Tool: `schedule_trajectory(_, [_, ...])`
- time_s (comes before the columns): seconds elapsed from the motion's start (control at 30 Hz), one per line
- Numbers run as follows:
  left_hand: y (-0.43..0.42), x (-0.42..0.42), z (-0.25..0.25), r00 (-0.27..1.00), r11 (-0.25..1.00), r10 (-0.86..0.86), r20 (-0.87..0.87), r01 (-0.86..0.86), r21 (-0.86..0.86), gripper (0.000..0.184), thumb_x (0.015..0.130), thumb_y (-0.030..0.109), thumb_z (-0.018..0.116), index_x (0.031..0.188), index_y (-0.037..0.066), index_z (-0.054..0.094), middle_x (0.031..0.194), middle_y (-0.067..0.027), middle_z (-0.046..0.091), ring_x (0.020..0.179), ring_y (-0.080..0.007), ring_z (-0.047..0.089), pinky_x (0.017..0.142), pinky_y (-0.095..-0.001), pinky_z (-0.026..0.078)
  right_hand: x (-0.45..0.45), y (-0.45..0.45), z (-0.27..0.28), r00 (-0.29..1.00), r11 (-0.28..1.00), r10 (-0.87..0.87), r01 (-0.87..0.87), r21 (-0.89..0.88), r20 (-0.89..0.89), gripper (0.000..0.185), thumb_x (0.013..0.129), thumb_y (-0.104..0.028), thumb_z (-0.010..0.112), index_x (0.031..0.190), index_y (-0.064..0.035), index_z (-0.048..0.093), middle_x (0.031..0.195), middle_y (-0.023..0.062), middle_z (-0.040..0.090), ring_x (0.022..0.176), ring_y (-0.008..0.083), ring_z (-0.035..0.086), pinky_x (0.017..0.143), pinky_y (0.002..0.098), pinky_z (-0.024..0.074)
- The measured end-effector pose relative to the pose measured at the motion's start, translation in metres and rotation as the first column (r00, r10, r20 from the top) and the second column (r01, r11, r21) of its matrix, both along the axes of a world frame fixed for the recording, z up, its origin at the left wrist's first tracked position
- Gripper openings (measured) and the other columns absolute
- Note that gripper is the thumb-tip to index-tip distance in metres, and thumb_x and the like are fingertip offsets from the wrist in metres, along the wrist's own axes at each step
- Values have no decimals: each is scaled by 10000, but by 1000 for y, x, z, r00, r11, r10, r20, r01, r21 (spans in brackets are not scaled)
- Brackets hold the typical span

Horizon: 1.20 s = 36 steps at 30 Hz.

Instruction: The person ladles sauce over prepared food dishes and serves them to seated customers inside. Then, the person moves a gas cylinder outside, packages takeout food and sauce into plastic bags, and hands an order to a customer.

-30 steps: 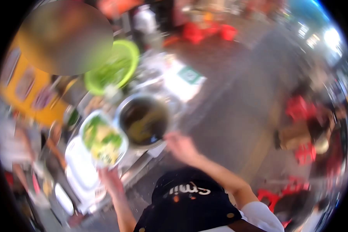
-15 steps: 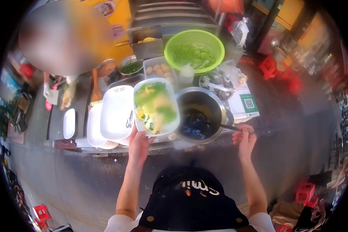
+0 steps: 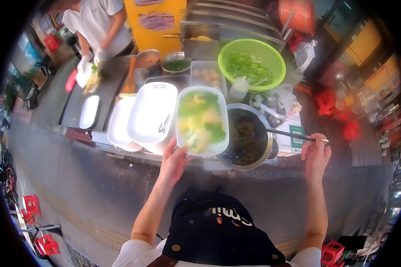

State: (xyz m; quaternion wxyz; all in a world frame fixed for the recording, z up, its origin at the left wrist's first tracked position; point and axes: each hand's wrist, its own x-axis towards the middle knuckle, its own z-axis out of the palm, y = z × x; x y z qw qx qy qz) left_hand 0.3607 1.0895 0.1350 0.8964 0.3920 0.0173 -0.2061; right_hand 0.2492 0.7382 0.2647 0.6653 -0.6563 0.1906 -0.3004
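My left hand [image 3: 173, 162] grips the near-left edge of a white dish [image 3: 225, 129] that holds green leaves and pale yellow food, partly blurred by steam. Right beside it is a steel pot [image 3: 269, 142] of dark broth. In my right hand [image 3: 316, 155] is the handle of a metal ladle [image 3: 294, 135], which slants left into the pot; its bowl end is hidden in the broth. Stacked white trays [image 3: 151, 113] stand to the left of the dish.
A green basket [image 3: 278, 58] of leaves stands behind the pot, beside a white bottle [image 3: 239, 87] and a box of eggs [image 3: 207, 75]. At the far left a gloved co-worker [image 3: 100, 26] handles food over a dark griddle [image 3: 109, 89].
Since the half-second-old view, the scene has shifted right and the co-worker has come into view. My right hand has moved farther from the pot, with more of the ladle handle showing.
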Motion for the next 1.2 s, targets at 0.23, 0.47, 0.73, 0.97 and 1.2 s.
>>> schedule_trajectory(0.23, [-7, -8, 4, 1000, 999, 2, -12, -2, -44, 560, 893, -42, 449, 1428, -1, 288, 1299, -203, 517, 1139, -317, 579, 896, -447, 553, 40, 26, 19, 989, 992, 127, -125, -32, 75, 202, 977, -179, 447, 965, 1, 538, 675, 138, 609, 507, 156, 550, 443, 265, 420])
schedule_trajectory(0.47, [-6, -10, -3, 1000, 999, -9, 3, 9, -44, 560, 903, -39, 447, 1436, 12, 282, 1299, -196, 521, 1134, -300, 585, 881, -423, 563, 60, 57, 27, 969, 951, 237, -216, -221, 73, 189, 995, -153, 427, 998, 4, 532, 705, 136, 619, 533, 146, 578, 481, 261, 479])
schedule_trajectory(0.73, [-4, -10, -1, 1000, 998, -24, 7, 25, -54, 544, 916, -29, 444, 1435, 19, 290, 1297, -181, 527, 1126, -283, 591, 872, -410, 568, 62, 82, 36, 937, 879, 346, -306, -365, 48, 198, 1012, -152, 414, 1006, 9, 530, 746, 124, 622, 590, 131, 587, 523, 251, 492])
schedule_trajectory(0.97, [-1, -8, 3, 999, 998, -30, -18, 29, -64, 518, 927, -13, 450, 1425, 16, 308, 1291, -168, 533, 1114, -265, 598, 869, -394, 570, 49, 91, 23, 884, 686, 466, -338, -645, 32, 142, 963, -39, 473, 1039, 44, 559, 802, 129, 643, 645, 153, 626, 576, 245, 521])
schedule_trajectory(1.2, [4, -3, 0, 1000, 998, -17, -1, 17, -60, 497, 931, 0, 462, 1411, 16, 333, 1287, -158, 537, 1126, -247, 589, 870, -387, 567, 46, 88, 26, 711, 77, 701, -155, -985, -58, 335, 726, 112, 604, 1056, 57, 588, 812, 147, 625, 618, 223, 597, 520, 296, 498])
